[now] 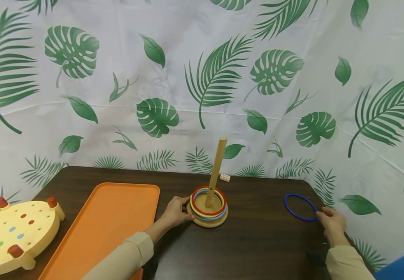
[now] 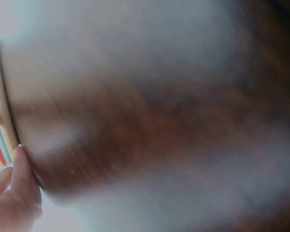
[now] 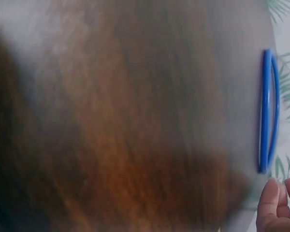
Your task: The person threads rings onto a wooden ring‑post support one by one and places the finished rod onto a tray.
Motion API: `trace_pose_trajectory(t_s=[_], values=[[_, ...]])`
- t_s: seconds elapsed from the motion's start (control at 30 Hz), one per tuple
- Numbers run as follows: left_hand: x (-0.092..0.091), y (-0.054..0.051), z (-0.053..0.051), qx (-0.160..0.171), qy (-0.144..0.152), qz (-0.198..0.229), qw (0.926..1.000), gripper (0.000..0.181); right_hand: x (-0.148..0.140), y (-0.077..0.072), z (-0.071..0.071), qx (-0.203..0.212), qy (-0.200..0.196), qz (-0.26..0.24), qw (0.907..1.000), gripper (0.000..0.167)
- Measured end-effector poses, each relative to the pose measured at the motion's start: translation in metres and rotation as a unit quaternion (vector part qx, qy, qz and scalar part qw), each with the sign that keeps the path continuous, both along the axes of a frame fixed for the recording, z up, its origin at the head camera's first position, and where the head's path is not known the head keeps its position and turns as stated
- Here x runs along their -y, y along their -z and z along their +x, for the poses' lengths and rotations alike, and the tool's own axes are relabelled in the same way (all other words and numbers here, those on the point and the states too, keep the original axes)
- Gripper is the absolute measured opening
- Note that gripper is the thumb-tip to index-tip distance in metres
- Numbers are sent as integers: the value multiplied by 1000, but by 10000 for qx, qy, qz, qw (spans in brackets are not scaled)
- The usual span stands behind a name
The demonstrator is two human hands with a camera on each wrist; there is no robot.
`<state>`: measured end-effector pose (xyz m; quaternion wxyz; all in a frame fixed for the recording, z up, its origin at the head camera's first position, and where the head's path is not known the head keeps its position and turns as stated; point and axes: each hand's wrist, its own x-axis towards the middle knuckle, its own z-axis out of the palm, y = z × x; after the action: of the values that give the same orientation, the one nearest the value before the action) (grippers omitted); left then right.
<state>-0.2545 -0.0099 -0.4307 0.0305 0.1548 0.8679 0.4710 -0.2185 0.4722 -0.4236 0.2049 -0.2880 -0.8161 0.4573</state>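
Observation:
A wooden ring-toss stand (image 1: 217, 171) has an upright peg and a round base. Red, yellow and light blue rings (image 1: 225, 202) lie stacked around the peg's foot. My left hand (image 1: 174, 212) holds the left edge of the base between thumb and fingers, seen partly in the left wrist view. At the table's right side lies a dark blue ring (image 1: 300, 195). My right hand (image 1: 333, 224) is at its right edge. In the right wrist view, the bent fingertips (image 3: 269, 191) sit just beyond the end of the blue ring (image 3: 265, 111), with a small gap.
An orange tray (image 1: 121, 217) lies left of the stand. Further left is a round, cream-coloured board (image 1: 16, 233) with red pegs. Behind the stand lies a small white toy brick (image 1: 224, 177). A blue object (image 1: 403, 266) shows at lower right. Leaf-patterned cloth (image 1: 202, 77) hangs behind the table.

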Motion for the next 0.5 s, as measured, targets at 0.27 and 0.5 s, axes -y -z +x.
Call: trace_pose_trajectory(t_s=[0.27,0.5], values=[[-1,2,1,48,-20,6,10000,67,-5,5,-2,152,-9,276,9995,43],[-2,2,3,-10,-17,55,10000,67,-6,12,-8,345,-43,598,9976,43]])
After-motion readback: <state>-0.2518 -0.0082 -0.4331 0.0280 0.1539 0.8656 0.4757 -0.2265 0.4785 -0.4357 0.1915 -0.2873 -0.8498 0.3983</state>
